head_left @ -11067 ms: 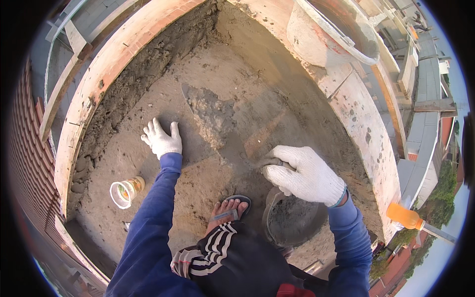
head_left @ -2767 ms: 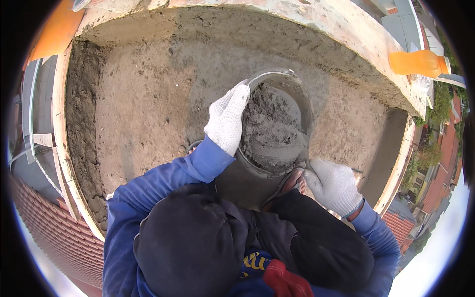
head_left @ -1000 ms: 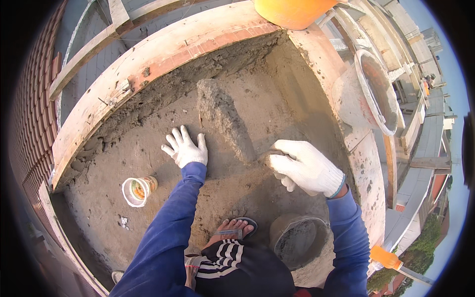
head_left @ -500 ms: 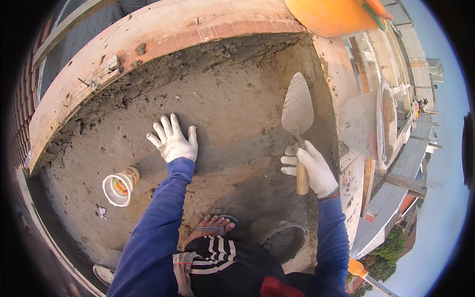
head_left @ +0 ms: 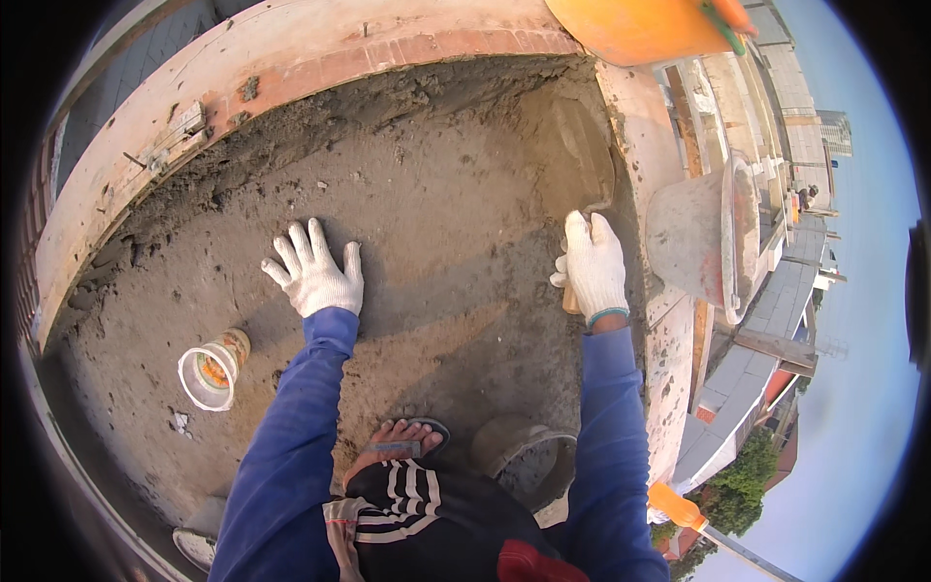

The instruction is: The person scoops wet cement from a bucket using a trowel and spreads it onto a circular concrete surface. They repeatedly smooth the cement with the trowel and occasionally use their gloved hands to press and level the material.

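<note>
My left hand (head_left: 315,274), in a white glove, lies flat with fingers spread on the wet grey mortar bed (head_left: 427,252). In its own white glove, my right hand (head_left: 593,264) grips the wooden handle of a trowel (head_left: 585,160), whose blade rests on the mortar against the right-hand wall. A grey bucket (head_left: 529,466) with mortar stands by my sandalled foot (head_left: 393,448), below my right arm.
A low plastered brick wall (head_left: 291,68) curves round the far and right sides. A small white cup (head_left: 208,373) lies on its side at the left. A second grey bucket (head_left: 703,238) sits beyond the right wall. Orange objects sit at top right (head_left: 630,24) and lower right (head_left: 679,506).
My right hand has lowered the trowel from raised in the air to the mortar by the right wall. My left hand stays pressed on the bed.
</note>
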`<control>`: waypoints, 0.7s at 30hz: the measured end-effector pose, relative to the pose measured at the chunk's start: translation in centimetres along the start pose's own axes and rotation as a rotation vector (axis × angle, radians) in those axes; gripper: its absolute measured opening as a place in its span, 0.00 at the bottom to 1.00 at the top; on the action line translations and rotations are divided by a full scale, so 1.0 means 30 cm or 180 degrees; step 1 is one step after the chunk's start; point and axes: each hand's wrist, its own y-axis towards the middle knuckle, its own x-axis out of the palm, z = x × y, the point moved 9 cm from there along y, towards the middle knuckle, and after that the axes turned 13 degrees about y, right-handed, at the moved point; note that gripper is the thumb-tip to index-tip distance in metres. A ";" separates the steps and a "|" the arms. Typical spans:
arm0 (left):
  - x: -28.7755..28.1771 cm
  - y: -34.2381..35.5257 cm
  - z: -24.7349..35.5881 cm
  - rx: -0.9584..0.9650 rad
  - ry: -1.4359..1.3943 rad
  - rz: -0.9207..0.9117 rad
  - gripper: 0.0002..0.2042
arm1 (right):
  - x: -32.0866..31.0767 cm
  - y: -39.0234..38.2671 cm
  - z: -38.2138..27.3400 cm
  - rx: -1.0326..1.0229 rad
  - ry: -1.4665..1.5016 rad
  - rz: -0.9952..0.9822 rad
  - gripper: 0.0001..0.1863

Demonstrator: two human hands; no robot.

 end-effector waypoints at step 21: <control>0.005 0.002 0.009 0.0018 0.0021 0.0115 0.40 | 0.199 0.140 -0.039 -0.0024 0.0012 0.0078 0.26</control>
